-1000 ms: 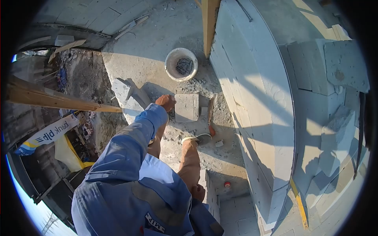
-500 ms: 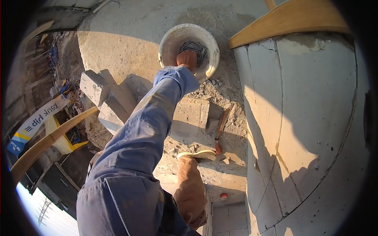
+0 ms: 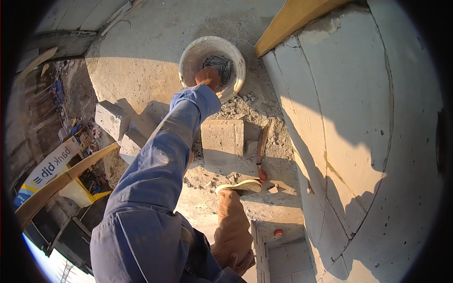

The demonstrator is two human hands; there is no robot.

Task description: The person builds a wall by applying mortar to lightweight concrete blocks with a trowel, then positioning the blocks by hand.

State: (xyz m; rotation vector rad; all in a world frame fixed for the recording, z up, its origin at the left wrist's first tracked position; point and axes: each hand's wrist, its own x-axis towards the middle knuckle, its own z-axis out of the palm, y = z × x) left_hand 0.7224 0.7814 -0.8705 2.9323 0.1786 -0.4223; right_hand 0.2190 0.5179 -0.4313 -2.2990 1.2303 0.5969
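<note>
My left hand (image 3: 208, 78), at the end of a blue sleeve (image 3: 155, 155), reaches down inside a pale, mortar-stained bucket (image 3: 240, 70). Long grey nails (image 3: 224, 65) lie in a heap at the bottom of it, right beside the hand. The fingers point away from me and are hidden, so their grip does not show. Low in the view, my right hand (image 3: 242, 262) rests against my brown trouser leg (image 3: 233, 221), its fingers apart and holding nothing.
Concrete blocks (image 3: 113, 119) stand left of the arm, and another block (image 3: 222, 137) lies below the bucket. A long brown-bladed tool with a reddish handle (image 3: 262, 174) is near my shoe (image 3: 240, 185). A block wall (image 3: 339, 118) rises at right; rubble and a banner (image 3: 52, 162) are at left.
My view has shifted, so the bucket sits slightly lower and further left. The left hand stays inside the bucket. My right hand has come into view on the trouser leg.
</note>
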